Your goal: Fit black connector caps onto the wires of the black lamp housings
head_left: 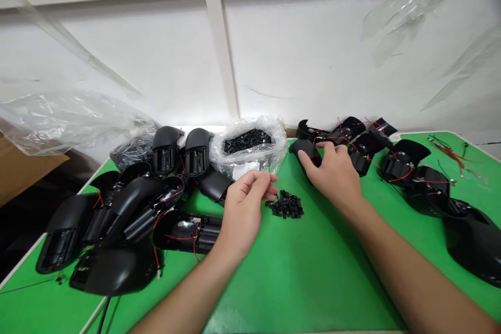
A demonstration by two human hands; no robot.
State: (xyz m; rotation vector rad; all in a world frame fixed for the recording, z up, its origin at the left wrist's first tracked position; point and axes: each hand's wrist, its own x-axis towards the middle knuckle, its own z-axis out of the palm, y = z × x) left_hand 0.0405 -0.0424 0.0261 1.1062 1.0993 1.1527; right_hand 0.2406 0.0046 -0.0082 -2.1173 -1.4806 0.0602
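Observation:
My left hand [243,211] is closed in a pinch beside a small heap of black plastic pieces [287,205]. Whatever its fingertips hold, if anything, is too small to make out. Farther right, my right hand [334,173] has its thumb and fingers around a black plastic housing [303,149], which lies on the green tabletop [305,282]. Part of that housing is hidden behind the hand. Just behind my left hand stands a clear plastic bag [276,141], its mouth open on many more of the small black pieces [248,141].
Several black housings with battery slots and red wires crowd the left side, among them a rounded housing [113,269]. Others curve along the right, ending in a large housing [472,242]. Loose red wires [456,155] lie at far right. A white wall [332,52] borders the back.

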